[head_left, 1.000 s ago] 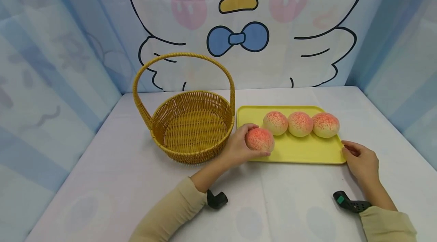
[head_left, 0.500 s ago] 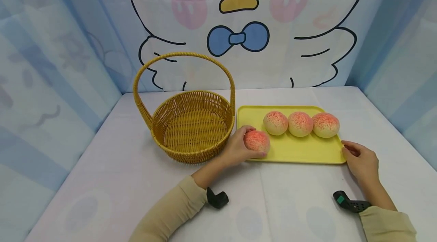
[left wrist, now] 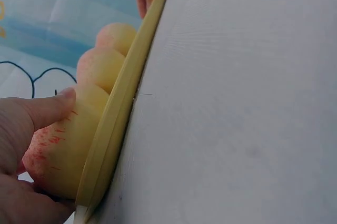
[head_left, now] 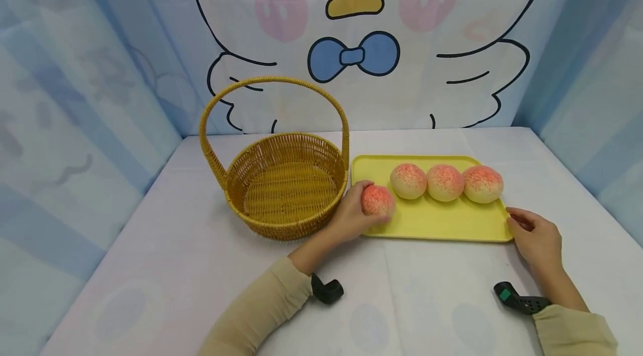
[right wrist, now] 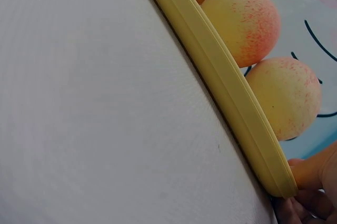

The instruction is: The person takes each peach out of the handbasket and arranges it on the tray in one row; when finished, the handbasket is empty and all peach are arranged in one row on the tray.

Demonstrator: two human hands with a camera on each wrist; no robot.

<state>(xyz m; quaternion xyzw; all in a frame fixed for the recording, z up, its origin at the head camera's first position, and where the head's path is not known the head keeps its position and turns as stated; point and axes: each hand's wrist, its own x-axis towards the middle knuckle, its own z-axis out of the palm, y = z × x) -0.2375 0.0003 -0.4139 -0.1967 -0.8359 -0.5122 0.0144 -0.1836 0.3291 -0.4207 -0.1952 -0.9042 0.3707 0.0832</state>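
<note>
My left hand grips a round pink-and-cream peach at the left end of a yellow tray. In the left wrist view the thumb lies along the near side of this peach, whose underside meets the tray's rim. Three more peaches sit in a row along the middle of the tray: a left one, a middle one and a right one. At the tray's front right corner my right hand pinches the rim, with fingers partly hidden by the tray in the right wrist view.
A brown wicker basket with a tall arched handle stands just left of the tray, with nothing inside. The left forearm passes in front of it. A white cloth covers the table. Printed curtains enclose the back and sides.
The left hand has shifted the peach a little to the left over the tray, and it now looks slightly smaller. My right hand keeps its hold on the tray corner.
</note>
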